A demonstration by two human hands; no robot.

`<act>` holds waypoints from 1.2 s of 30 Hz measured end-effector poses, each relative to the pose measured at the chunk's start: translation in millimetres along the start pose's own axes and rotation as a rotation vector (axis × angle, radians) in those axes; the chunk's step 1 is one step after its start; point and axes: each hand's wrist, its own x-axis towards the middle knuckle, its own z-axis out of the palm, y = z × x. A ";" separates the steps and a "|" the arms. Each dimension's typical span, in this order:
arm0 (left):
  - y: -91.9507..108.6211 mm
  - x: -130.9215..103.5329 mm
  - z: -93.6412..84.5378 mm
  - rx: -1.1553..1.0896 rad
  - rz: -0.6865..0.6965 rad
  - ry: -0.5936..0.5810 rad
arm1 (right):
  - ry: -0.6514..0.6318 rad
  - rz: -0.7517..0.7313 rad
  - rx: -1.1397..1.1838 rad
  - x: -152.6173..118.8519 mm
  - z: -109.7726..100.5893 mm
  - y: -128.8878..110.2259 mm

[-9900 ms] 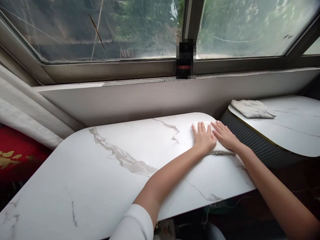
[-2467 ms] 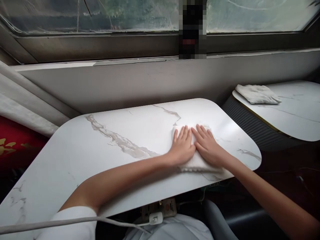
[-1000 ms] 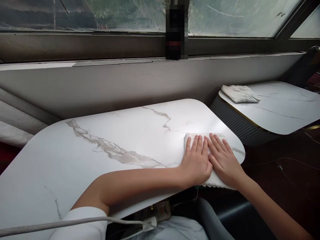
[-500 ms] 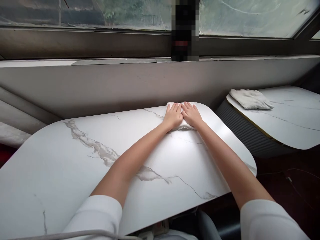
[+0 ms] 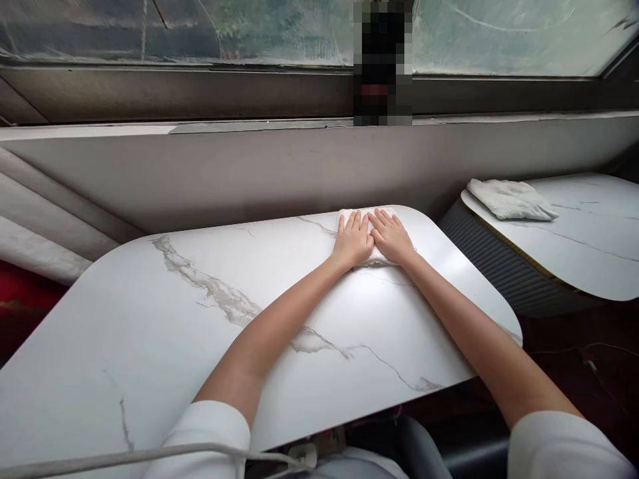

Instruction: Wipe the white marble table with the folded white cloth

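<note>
Left hand (image 5: 353, 241) and right hand (image 5: 393, 238) lie flat, side by side, fingers slightly spread, the white cloth (image 5: 378, 259) right beneath them on the veined table (image 5: 394, 326)! Off to their right, a second cloth (image 5: 512, 199) sits on another table (image 5: 599, 229).

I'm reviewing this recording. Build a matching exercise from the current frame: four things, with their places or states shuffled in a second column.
Things:
1. Left hand
2. Untouched cloth
3. Grey cable
4. Window glass

Places or states:
A. On the other table, at right
B. Along the top of the picture
C. Flat on a white cloth, beside the right hand
D. Passing in front of the left sleeve

Pairs: 1-C, 2-A, 3-D, 4-B
</note>
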 end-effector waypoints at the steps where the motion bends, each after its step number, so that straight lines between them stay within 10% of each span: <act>1: 3.6 -12.6 -2.5 0.002 0.007 -0.001 | -0.003 -0.003 0.002 -12.1 -2.7 -5.0; 12: 37.3 -195.0 -47.6 -0.048 0.199 -0.064 | 0.001 -0.134 0.005 -179.4 -30.4 -85.7; 19: 21.7 -242.3 -75.1 -0.204 0.160 -0.143 | 0.013 -0.181 0.087 -219.5 -37.8 -119.0; 25: 5.8 -209.8 -60.9 -0.190 0.087 -0.075 | -0.084 -0.171 0.107 -173.2 -30.5 -116.7; 36: -97.9 -42.3 -36.6 -0.039 -0.106 0.025 | -0.054 -0.105 0.087 30.4 5.8 -107.7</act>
